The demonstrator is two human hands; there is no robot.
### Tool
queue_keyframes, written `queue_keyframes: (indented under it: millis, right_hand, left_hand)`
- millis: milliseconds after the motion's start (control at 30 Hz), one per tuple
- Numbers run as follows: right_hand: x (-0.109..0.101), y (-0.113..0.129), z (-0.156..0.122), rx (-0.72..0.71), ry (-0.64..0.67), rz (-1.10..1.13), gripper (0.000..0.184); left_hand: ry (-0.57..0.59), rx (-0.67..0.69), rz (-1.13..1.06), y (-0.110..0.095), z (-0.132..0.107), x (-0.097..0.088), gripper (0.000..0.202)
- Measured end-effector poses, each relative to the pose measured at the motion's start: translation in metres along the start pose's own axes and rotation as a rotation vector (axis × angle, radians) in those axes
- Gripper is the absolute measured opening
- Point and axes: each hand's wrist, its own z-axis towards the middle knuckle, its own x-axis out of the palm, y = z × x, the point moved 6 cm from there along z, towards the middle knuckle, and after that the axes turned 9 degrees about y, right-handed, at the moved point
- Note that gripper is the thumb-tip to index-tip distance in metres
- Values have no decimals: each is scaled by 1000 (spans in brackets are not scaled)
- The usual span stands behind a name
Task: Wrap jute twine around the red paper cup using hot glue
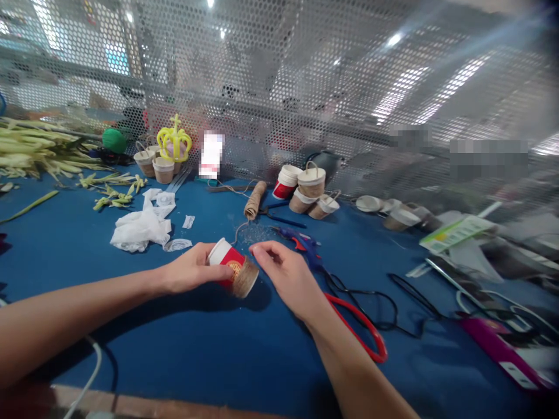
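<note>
My left hand (187, 270) is closed around a paper cup (223, 254), red and white with a gold emblem. The cup is tilted, its base end toward the right, and brown twine (245, 279) is wound around that end. Close to the cup's right side, my right hand (283, 270) has its thumb and forefinger pinched on the twine, though the strand at the fingertips is barely visible. From the twine roll (254, 201) behind the hands, a thin strand runs down toward the gap between cup and fingers.
A blue glue gun (301, 238) lies beyond my right hand, near dark-handled pliers (283, 220) and a red loop (375, 343). Twine-wrapped cups (312, 183) stand behind. Crumpled white plastic (142, 227) and plant stems (35, 148) lie left. A perforated metal screen (262, 75) bounds the back.
</note>
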Motion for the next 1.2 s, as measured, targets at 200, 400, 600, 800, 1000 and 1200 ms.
queue_keyframes:
  millis: [200,400,600,800,1000,1200]
  right_hand:
    - [5,4,-6,11,-8,105,22]
    - [13,1,-6,28,0,112,22]
    - [14,3,-6,15,-4,88,20]
    - [15,2,-5,54,12,95,21]
    - [17,1,-4,41,14,122,21]
    - [21,-2,-3,73,1,129,20]
  left_hand:
    - [-145,41,45,-3,1,-3,17]
    - [-105,76,177,-7,-2,5,14]
    - [-104,61,233,-4,-2,5,17]
    - [-130,56,216,-2,-4,5,22]
    - [-133,62,205,-3,-4,5,22]
    - [-94,67,227,-4,-3,6,17]
